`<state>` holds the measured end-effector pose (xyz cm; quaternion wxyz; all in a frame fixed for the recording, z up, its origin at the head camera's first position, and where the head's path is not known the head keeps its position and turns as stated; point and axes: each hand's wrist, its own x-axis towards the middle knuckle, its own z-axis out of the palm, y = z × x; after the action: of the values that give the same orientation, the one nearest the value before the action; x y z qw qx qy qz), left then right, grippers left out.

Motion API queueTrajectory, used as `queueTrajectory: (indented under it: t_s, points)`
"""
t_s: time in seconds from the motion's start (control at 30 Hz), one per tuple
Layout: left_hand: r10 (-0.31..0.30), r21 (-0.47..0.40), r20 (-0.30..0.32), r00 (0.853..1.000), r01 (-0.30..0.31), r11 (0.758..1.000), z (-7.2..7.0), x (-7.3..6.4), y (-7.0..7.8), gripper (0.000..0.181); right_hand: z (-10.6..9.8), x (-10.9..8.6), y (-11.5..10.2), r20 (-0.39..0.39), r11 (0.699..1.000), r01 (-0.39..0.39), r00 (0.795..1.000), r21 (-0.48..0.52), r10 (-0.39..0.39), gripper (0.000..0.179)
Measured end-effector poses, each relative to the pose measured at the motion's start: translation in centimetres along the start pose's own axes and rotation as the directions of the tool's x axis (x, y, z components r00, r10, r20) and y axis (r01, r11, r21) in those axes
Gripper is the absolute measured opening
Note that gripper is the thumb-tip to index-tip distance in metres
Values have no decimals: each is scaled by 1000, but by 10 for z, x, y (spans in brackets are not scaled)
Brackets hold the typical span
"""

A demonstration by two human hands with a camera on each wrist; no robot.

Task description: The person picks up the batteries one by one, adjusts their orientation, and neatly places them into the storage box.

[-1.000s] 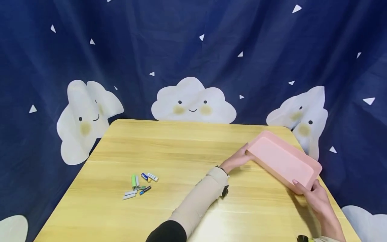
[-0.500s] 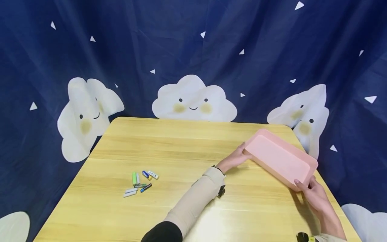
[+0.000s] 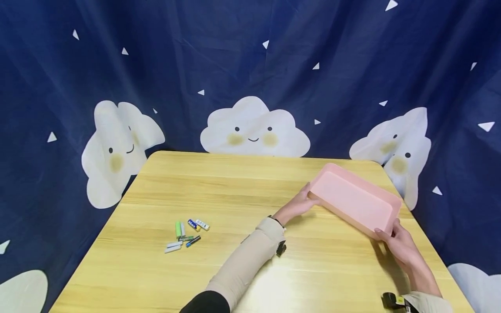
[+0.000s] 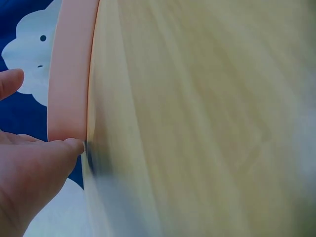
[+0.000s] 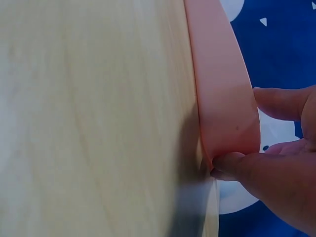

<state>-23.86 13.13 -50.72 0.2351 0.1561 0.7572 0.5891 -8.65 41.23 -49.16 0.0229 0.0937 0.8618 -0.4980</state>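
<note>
A shallow pink rectangular tray point(image 3: 354, 201) lies slanted over the right part of the table, its inside bare. At its left end, my left hand point(image 3: 294, 206) grips the corner; in the left wrist view that hand point(image 4: 34, 173) has fingers against the tray's end wall. My right hand point(image 3: 403, 248) holds the near right corner, thumb on the rim. From the right wrist, the tray's outer wall point(image 5: 222, 89) shows between the thumb and fingers of the right hand point(image 5: 276, 163). Whether the underside touches the table, I cannot tell.
Several batteries lie in a loose group on the left of the wooden table point(image 3: 235, 182): a green one point(image 3: 178, 229), a blue one point(image 3: 193, 224), a white one point(image 3: 202, 224) and others. A dark blue curtain point(image 3: 235, 52) with clouds hangs behind the table's far edge.
Both hands have carried the tray a little to the left across the table, keeping their hold on it. The batteries lie as before; the head view has shifted slightly.
</note>
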Motion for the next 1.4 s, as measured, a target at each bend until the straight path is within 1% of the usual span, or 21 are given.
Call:
queueTrajectory:
  t_s: [0.07, 0.17, 0.3, 0.4, 0.53, 0.77, 1.0, 1.1, 1.23, 1.4]
  points:
    - [2, -5, 0, 1000, -2, 1000, -3, -3, 0, 98, 1, 2, -3, 10, 1000, 10, 1000, 4, -10, 72]
    - [4, -16, -8, 1000, -4, 1000, -9, -6, -2, 98, 2, 7, -7, 44, 1000, 0, 999, -6, 0, 76]
    - [-7, 4, -31, 999, 7, 1000, -15, -12, -4, 99, 6, 14, -12, 101, 1000, -12, 995, 12, 11, 82]
    - [-12, 32, -50, 999, 14, 999, -19, -16, -4, 101, 10, 18, -15, 117, 999, -1, 993, 46, -5, 84]
    - [-20, 49, -74, 997, 23, 999, -27, -23, -5, 101, 17, 24, -18, 123, 996, 39, 991, 86, -50, 84]
    - [-28, 57, -126, 992, 35, 998, -42, -34, -9, 101, 30, 36, -26, 186, 986, 67, 978, 150, -95, 88]
    - [-56, 62, -163, 985, 67, 996, -55, -47, -16, 100, 41, 49, -36, 220, 987, 98, 968, 124, -124, 85]
    - [-62, 34, -175, 983, 68, 997, -62, -56, -18, 99, 46, 55, -41, 245, 986, 114, 959, 121, -141, 85]
    - [-58, -22, -196, 979, 55, 998, -72, -67, -22, 99, 55, 63, -48, 274, 985, 131, 949, 115, -158, 83]
    - [-60, -64, -226, 972, 47, 997, -81, -78, -25, 101, 66, 72, -56, 286, 984, 150, 943, 95, -171, 78]
